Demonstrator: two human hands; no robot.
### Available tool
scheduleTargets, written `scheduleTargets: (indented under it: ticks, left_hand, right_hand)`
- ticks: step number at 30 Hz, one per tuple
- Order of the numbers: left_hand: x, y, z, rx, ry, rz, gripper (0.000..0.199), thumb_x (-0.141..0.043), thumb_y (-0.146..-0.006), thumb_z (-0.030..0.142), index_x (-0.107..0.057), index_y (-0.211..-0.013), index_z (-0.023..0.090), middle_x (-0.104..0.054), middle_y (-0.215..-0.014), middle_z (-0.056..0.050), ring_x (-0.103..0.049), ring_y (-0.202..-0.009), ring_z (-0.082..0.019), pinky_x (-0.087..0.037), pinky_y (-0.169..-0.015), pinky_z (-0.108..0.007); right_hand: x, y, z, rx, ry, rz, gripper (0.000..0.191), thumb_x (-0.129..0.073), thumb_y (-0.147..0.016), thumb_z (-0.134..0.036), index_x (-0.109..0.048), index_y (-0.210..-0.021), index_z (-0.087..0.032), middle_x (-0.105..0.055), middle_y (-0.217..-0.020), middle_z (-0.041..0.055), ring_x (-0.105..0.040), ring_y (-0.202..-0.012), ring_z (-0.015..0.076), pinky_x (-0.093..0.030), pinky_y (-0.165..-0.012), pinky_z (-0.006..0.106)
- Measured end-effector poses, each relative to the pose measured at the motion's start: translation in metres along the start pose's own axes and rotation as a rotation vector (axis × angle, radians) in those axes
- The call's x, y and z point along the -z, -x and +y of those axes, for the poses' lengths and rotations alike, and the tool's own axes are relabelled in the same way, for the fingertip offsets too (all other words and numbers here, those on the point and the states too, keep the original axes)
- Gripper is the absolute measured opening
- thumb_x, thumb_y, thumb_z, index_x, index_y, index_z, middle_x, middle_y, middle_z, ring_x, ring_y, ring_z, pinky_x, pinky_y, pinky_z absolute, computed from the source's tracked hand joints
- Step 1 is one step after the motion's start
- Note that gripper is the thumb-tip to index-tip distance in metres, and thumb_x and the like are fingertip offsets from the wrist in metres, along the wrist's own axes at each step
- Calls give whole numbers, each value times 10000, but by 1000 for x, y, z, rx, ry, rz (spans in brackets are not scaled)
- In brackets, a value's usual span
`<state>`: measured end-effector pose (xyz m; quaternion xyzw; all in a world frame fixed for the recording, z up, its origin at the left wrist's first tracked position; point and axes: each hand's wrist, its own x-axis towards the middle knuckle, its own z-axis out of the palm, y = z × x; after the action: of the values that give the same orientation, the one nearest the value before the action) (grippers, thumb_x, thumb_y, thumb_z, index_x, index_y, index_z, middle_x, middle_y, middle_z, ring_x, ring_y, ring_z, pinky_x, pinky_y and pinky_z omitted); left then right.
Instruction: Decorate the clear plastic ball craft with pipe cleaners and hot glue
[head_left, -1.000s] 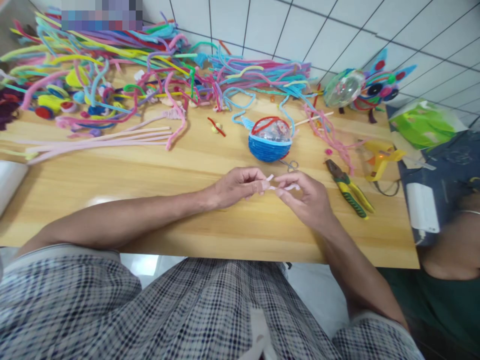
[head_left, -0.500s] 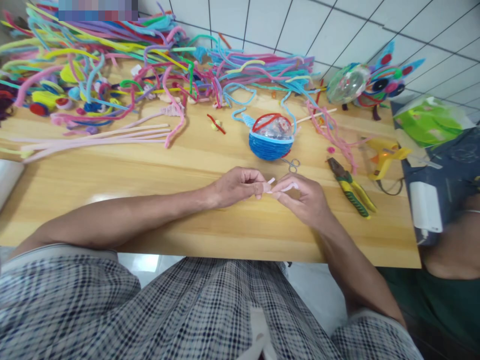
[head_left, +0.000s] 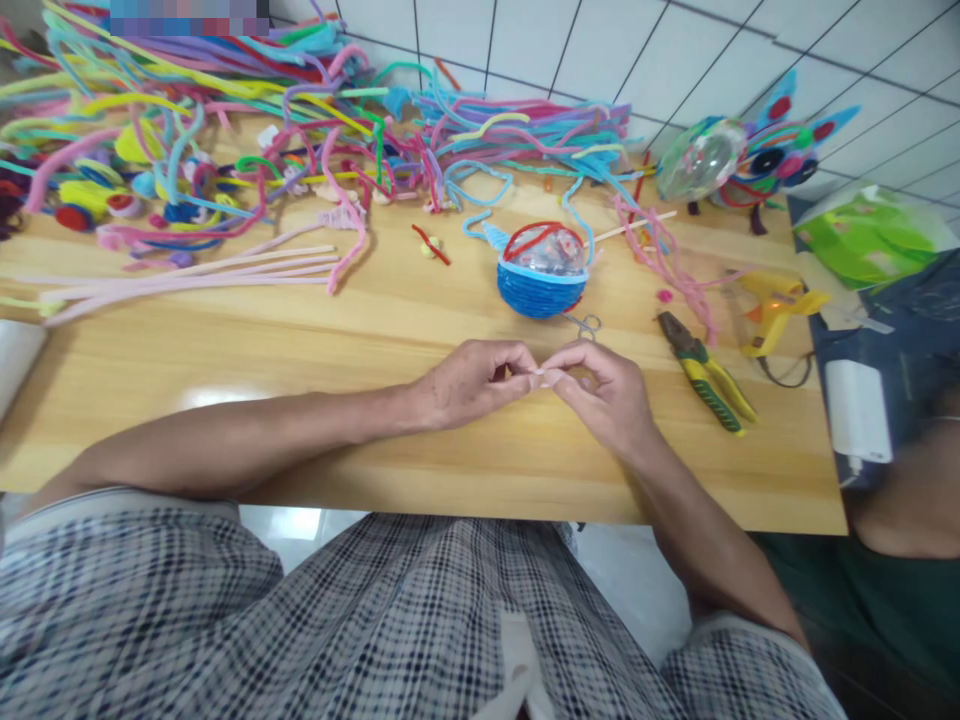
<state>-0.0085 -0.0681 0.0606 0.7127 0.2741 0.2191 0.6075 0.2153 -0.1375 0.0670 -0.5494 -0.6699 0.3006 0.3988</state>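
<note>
Above the table's front half, my left hand and my right hand meet fingertip to fingertip. Both are closed in a pinch on a short pale pink pipe cleaner, of which only a tiny bit shows between the fingers. Just beyond them sits a round clear shell with its lower half wrapped in blue pipe cleaner and red and light blue strands on it. Small scissors lie between that ball and my right hand.
Pliers and a yellow glue gun lie to the right. A finished-looking animal figure stands at the back right. Heaps of coloured pipe cleaners line the wall. Pale pink stems lie left. Another person's arm is at far right.
My fingertips have drawn together, and the pale pink ends that stuck out between and above my fingers are now mostly hidden. My left hand has turned slightly, its back more upward.
</note>
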Motion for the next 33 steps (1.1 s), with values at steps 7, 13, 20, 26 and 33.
scheduleTargets:
  ticks: [7,13,20,26,33]
  left_hand:
    - [-3,2,-12,-118,10,43,226,-684,-1047,377,-765,-1000,172,-615,-730,47,-476,-645,-92,-394,-642,-231]
    - [1,2,-9,-134,39,-60,179,-668,-1054,313,-754,-986,171,-614,-747,46,-466,-648,-91,-397,-649,-232]
    - [-1,2,-10,-14,153,-22,283,-703,-1018,430,-707,-909,168,-602,-769,32,-477,-686,-98,-396,-658,-239]
    - [-1,2,-13,3,157,4,337,-715,-1011,471,-689,-864,169,-591,-752,24,-481,-694,-109,-387,-660,-248]
    - [-4,4,-18,-65,128,-7,305,-678,-1050,442,-692,-899,178,-554,-737,44,-450,-655,-102,-387,-640,-254]
  right_hand:
    - [0,0,4,-141,-112,-28,87,-818,-956,-345,-822,-923,-265,-837,-873,-3,-764,-805,184,-605,-784,337]
    - [6,-2,4,-181,-138,-99,170,-861,-937,-423,-836,-879,-265,-833,-838,-7,-749,-775,173,-593,-774,329]
    - [3,1,6,-244,-232,-78,233,-871,-939,-489,-812,-925,-263,-811,-819,-17,-696,-679,147,-544,-639,292]
    - [-2,5,3,-51,-16,78,92,-816,-955,-315,-785,-879,-271,-849,-863,-8,-766,-762,176,-610,-742,335]
    - [-7,6,4,-2,84,104,83,-772,-989,-261,-788,-911,-284,-856,-906,-11,-790,-820,190,-633,-805,362]
